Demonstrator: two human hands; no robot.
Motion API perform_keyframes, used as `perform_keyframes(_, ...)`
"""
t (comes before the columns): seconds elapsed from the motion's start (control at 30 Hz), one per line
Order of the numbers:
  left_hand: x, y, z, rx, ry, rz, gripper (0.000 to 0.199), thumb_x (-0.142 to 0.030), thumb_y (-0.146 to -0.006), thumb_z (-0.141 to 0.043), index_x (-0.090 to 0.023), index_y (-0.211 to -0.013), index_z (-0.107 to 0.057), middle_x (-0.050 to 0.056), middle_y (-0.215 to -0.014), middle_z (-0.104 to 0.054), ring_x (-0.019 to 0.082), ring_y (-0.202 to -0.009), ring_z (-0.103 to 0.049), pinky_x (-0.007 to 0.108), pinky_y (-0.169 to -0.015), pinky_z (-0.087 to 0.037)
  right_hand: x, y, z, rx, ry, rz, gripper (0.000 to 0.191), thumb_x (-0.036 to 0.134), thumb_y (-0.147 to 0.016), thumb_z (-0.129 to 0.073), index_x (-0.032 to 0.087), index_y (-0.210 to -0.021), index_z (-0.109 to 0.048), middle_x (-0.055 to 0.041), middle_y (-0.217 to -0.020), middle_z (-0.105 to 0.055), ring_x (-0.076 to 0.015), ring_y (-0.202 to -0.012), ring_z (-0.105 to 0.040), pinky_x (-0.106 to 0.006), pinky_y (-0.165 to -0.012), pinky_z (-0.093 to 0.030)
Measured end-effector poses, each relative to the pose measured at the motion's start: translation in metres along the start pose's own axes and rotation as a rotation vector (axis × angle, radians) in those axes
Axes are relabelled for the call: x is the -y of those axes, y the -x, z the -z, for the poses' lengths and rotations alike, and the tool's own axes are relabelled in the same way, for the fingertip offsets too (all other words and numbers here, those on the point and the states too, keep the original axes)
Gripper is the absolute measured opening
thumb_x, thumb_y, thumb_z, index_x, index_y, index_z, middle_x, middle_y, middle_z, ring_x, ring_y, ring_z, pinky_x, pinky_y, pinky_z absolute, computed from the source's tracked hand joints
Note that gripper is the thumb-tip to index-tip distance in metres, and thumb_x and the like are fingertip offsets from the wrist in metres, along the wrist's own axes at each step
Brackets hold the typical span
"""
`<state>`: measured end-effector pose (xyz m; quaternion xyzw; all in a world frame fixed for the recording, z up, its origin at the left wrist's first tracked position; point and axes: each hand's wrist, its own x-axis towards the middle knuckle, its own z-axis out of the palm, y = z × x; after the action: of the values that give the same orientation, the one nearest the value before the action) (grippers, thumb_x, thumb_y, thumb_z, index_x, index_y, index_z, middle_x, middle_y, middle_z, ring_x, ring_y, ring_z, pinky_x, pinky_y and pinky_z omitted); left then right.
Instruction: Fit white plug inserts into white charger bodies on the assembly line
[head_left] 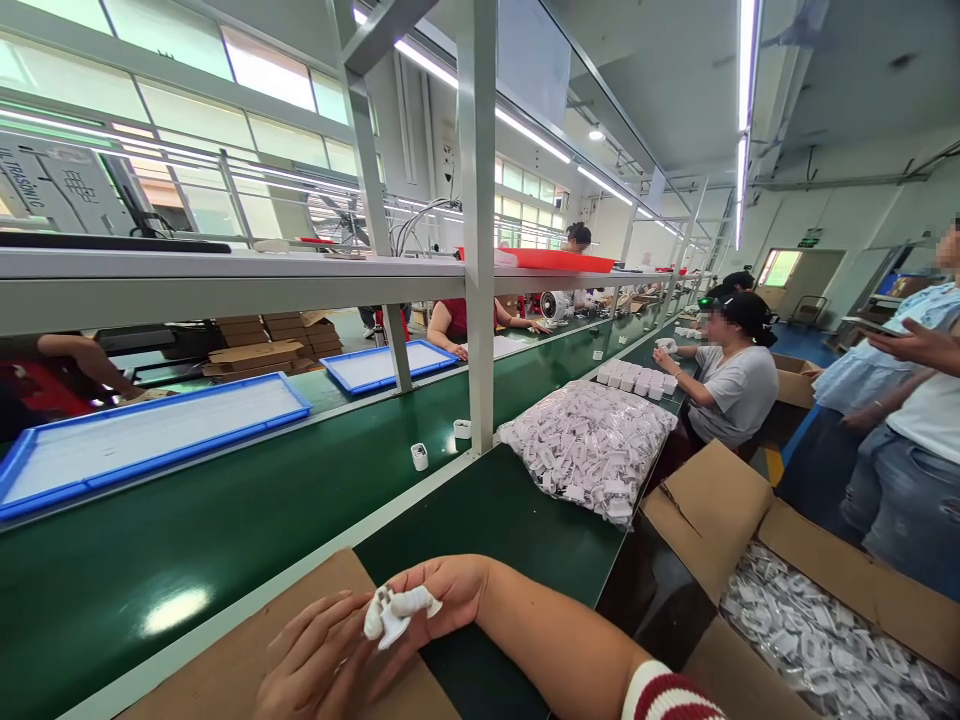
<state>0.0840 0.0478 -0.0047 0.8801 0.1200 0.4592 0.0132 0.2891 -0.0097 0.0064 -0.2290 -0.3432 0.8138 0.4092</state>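
My right hand (pixel 454 592) reaches in from the lower right, its thumb and a finger wrapped in white coverings and closed on a small white part (pixel 385 600) with greyish metal bits. From the lower left, my left hand (pixel 319 650) meets it, fingertips pressed against the same part; the fingers partly hide the part's shape. Both hands are above a brown cardboard sheet (pixel 225 640) at the bench edge. One fingertip of my left hand also appears white-covered.
A bag of white parts (pixel 589 445) lies on the dark green bench (pixel 487 520). An open carton (pixel 712 510) of parts stands right. Two white housings (pixel 419 457) sit on the green conveyor (pixel 300 530), beside a metal post (pixel 478 230). A co-worker (pixel 739 375) sits farther along.
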Motion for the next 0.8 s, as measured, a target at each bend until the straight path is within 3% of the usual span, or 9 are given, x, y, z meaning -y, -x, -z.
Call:
perform_keyframes(0.23,0.003,-0.004,0.002,-0.024,-0.071,-0.114,0.035,-0.024,-0.098,-0.047,-0.034,-0.126,-0.064,0.001,-0.112,-0.073,0.026,-0.105,-0.065,0.041,-0.09,-0.048,0.007,0.01,0.009,-0.002,0.006,0.049,0.037,0.027,-0.062,-0.091,0.009,-0.087,-0.07,-0.0083,-0.087,-0.068,-0.0245,-0.093,-0.065,-0.059,-0.106,-0.038)
perform_keyframes(0.33,0.003,-0.003,0.002,-0.004,-0.062,-0.094,0.039,-0.025,-0.097,-0.048,-0.036,-0.133,-0.059,0.001,-0.117,-0.072,0.027,-0.108,-0.064,0.041,-0.093,-0.047,0.011,0.011,0.007,-0.008,0.045,0.023,0.035,0.026,-0.065,-0.09,0.009,-0.088,-0.069,-0.0091,-0.089,-0.068,-0.0244,-0.095,-0.065,-0.055,-0.104,-0.04)
perform_keyframes(0.4,0.0,-0.001,0.0,0.007,-0.066,0.014,0.043,-0.031,-0.097,-0.053,-0.035,-0.139,-0.053,0.004,-0.123,-0.069,0.028,-0.113,-0.062,0.043,-0.097,-0.047,0.014,0.012,0.001,-0.086,0.071,0.058,0.039,0.027,-0.062,-0.092,0.009,-0.089,-0.07,-0.0089,-0.089,-0.068,-0.0222,-0.091,-0.065,-0.05,-0.099,-0.044)
perform_keyframes(0.5,-0.002,0.002,-0.007,0.048,-0.077,0.256,0.051,-0.041,-0.096,-0.054,-0.029,-0.145,-0.046,0.008,-0.131,-0.064,0.03,-0.12,-0.059,0.047,-0.101,-0.048,0.022,0.012,-0.008,-0.4,0.024,0.202,0.041,0.024,-0.057,-0.094,0.009,-0.089,-0.071,-0.0088,-0.09,-0.07,-0.0173,-0.08,-0.065,-0.035,-0.081,-0.051)
perform_keyframes(0.6,0.001,0.005,-0.015,0.115,-0.118,0.454,0.05,-0.048,-0.096,-0.047,-0.023,-0.139,-0.052,0.01,-0.132,-0.063,0.032,-0.124,-0.057,0.052,-0.105,-0.048,0.03,0.012,-0.007,-0.654,-0.067,0.269,0.029,0.023,-0.069,-0.086,0.013,-0.092,-0.072,-0.0042,-0.087,-0.07,-0.0071,-0.062,-0.056,-0.018,-0.055,-0.042)
perform_keyframes(0.7,0.004,0.008,-0.022,0.231,-0.114,0.582,0.052,-0.052,-0.094,-0.046,-0.019,-0.131,-0.06,0.012,-0.138,-0.062,0.034,-0.132,-0.052,0.056,-0.112,-0.043,0.033,0.01,-0.002,-0.717,-0.12,0.259,0.016,0.023,-0.082,-0.074,0.016,-0.096,-0.07,-0.0008,-0.084,-0.068,-0.0032,-0.053,-0.048,-0.015,-0.047,-0.035)
perform_keyframes(0.8,0.001,0.008,-0.027,0.353,-0.045,0.645,0.055,-0.054,-0.092,-0.045,-0.016,-0.129,-0.063,0.014,-0.146,-0.055,0.034,-0.14,-0.045,0.054,-0.117,-0.039,0.033,0.01,-0.002,-0.743,-0.134,0.25,0.008,0.021,-0.088,-0.067,0.016,-0.094,-0.069,-0.0019,-0.085,-0.068,-0.0047,-0.057,-0.053,-0.015,-0.051,-0.043)
